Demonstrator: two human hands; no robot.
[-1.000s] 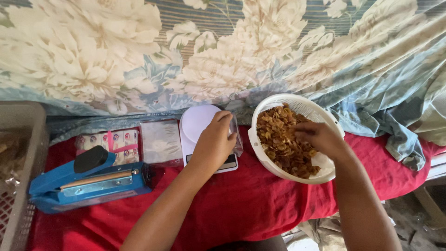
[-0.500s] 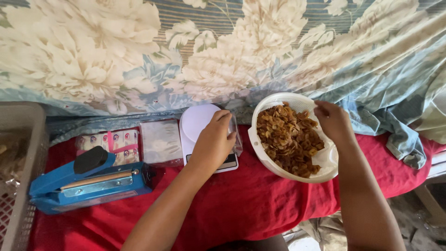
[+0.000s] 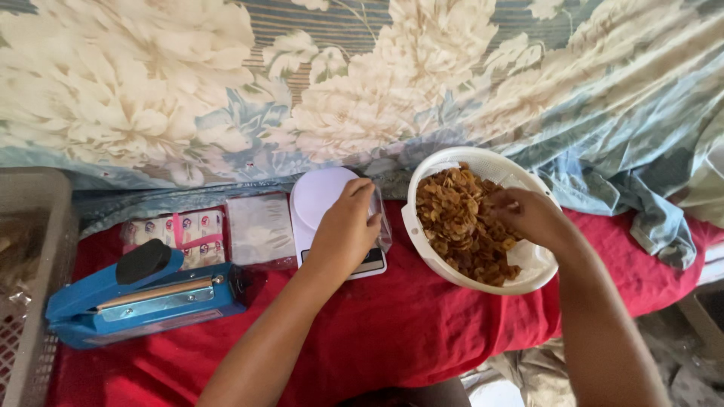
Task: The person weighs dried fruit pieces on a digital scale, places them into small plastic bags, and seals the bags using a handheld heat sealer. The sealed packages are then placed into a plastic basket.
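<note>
- The flowered cloth [image 3: 362, 83] hangs across the whole back of the scene, and the red cloth [image 3: 422, 339] covers the surface in front of it.
- The white bowl [image 3: 422, 226] sits to the right on the red cloth, filled with brown chips [image 3: 460, 226].
- The blue sealer [image 3: 143, 298] lies to the left, its black knob up, with a grey basket [image 3: 30, 249] at the far left edge.
- The white scale [image 3: 320, 197] stands between the sealer and the bowl; two packs of flat bags [image 3: 219, 230] lie just beside it.
- The left hand [image 3: 343, 234] rests on the scale, its grip pressed on a clear plastic bag [image 3: 379, 226] held open there; it has not shifted over the last second.
- The right hand [image 3: 528, 218] has come back from the bowl's far rim into the chips, fingers curled down among them; whether its grip pinches any I cannot tell.
- Judged from that, another handful is being gathered for the bag, and filling is only partly done.
</note>
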